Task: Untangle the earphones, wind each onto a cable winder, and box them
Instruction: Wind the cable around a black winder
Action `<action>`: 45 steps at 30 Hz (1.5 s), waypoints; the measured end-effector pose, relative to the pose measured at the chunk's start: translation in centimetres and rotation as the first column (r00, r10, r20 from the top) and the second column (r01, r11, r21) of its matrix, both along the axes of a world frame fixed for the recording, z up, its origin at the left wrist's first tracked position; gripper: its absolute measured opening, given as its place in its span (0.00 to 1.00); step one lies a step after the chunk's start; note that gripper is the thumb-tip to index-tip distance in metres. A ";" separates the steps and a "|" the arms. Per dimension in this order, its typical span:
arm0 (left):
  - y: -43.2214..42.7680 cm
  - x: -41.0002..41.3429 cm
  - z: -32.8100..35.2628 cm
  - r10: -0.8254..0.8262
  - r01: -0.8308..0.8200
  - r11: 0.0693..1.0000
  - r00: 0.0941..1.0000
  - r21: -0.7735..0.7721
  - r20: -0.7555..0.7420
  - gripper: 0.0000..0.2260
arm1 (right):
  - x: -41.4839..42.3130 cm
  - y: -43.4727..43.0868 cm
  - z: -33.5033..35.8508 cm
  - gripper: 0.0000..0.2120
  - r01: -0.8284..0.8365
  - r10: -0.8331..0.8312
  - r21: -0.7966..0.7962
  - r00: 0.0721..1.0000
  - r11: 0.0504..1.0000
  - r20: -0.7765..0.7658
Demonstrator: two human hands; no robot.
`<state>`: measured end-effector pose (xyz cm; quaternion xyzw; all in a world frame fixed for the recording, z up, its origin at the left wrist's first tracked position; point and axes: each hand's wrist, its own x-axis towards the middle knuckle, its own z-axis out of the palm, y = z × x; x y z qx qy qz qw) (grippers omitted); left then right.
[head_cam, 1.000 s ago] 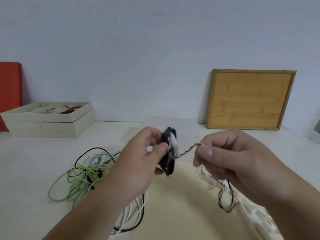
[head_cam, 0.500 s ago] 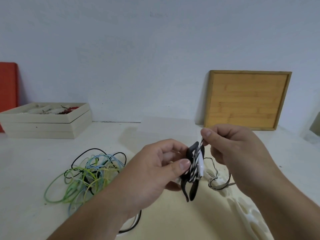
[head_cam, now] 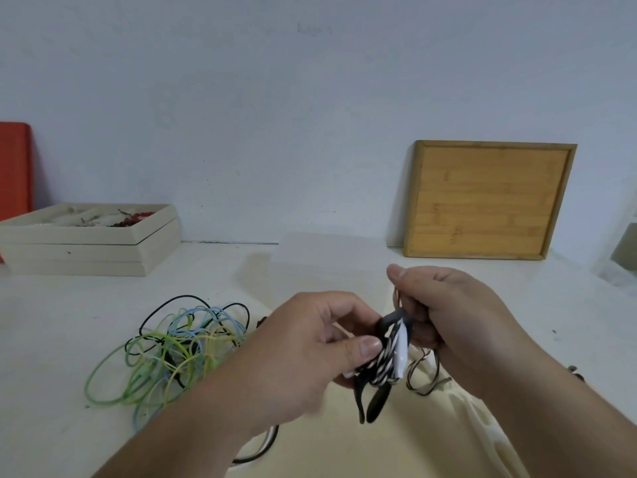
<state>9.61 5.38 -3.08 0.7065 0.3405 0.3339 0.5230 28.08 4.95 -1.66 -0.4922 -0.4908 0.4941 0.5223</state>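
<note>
Left hand (head_cam: 310, 350): raised over the near part of the table, thumb and curled fingers pinching the black cable winder (head_cam: 377, 403) from its left side.
Right hand (head_cam: 451, 315): just beside the left and a little higher, fingers curled tight round the striped cable where it leaves the winder.
Cable winder: held in the air between the two hands, roughly upright, its two dark prongs pointing down below the thumb.
Striped earphone cable (head_cam: 381, 362): black-and-white twist, several turns already lying across the winder's middle; a small white piece (head_cam: 401, 357) sits against the turns — plug or remote, I cannot tell.
Loose end (head_cam: 422, 376): thin loops of the same cable hang under the right hand, reaching down toward the cream pad.
Cream pad (head_cam: 396, 446): lies on the table under both hands; moulded hollows show at its right edge.
Tangled earphones (head_cam: 179, 346): a heap of green, pale blue, yellow and black cords on the table, left of the left forearm and apart from the winder.
Black and white cords (head_cam: 265, 448): curve out from under the left forearm at the pad's edge.
Box (head_cam: 89, 246): pale, shallow and open, far left by the wall — small items inside, too small to name.
Bamboo tray (head_cam: 489, 201): stands tilted against the wall at the right rear.
Red panel (head_cam: 13, 167): behind the box at the left edge.
Table (head_cam: 69, 322): white.
</note>
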 end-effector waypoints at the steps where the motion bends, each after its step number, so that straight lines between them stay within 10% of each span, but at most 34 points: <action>1: 0.0 -0.2 0.2 -0.022 0.023 0.999 1.000 -0.024 0.017 0.03 | -0.1 0.0 -0.1 0.21 -0.006 0.006 -0.022 1.000 1.000 -0.006; 8: 0.0 0.3 0.0 -0.070 0.075 0.997 0.981 -0.018 0.183 0.04 | -0.8 -0.5 -0.8 0.23 -0.224 0.217 -0.277 0.975 0.934 -0.056; 11: 0.2 0.6 -0.3 0.043 -0.055 0.997 0.981 0.059 0.189 0.04 | -1.1 -0.7 -0.8 0.06 -0.177 0.197 -0.274 0.979 0.945 0.047; 14: 0.4 0.4 -0.4 0.169 -0.189 0.975 0.971 0.118 0.167 0.04 | -0.9 -0.4 -1.1 0.15 -0.158 0.201 -0.280 0.970 0.947 0.133; 23: 1.1 -0.2 0.5 0.313 -0.197 0.942 0.809 -0.272 0.497 0.15 | -1.4 -0.9 -1.1 0.19 -0.338 0.374 -0.208 0.912 0.918 0.170; 31: 1.4 -0.1 0.1 0.452 -0.358 0.890 0.776 -0.283 0.440 0.06 | -0.1 -1.6 0.7 0.08 -0.526 0.538 -0.121 0.798 0.842 0.273; 40: 2.0 -0.6 0.8 0.595 -0.538 0.797 0.626 -0.274 0.503 0.05 | 1.4 -1.9 1.9 0.07 -0.530 0.535 -0.090 0.809 0.843 0.243; 45: 2.3 -1.6 1.9 0.662 -0.691 0.677 0.424 -0.251 0.618 0.05 | 2.4 -1.5 2.0 0.17 -0.242 0.259 -0.110 0.949 0.964 0.178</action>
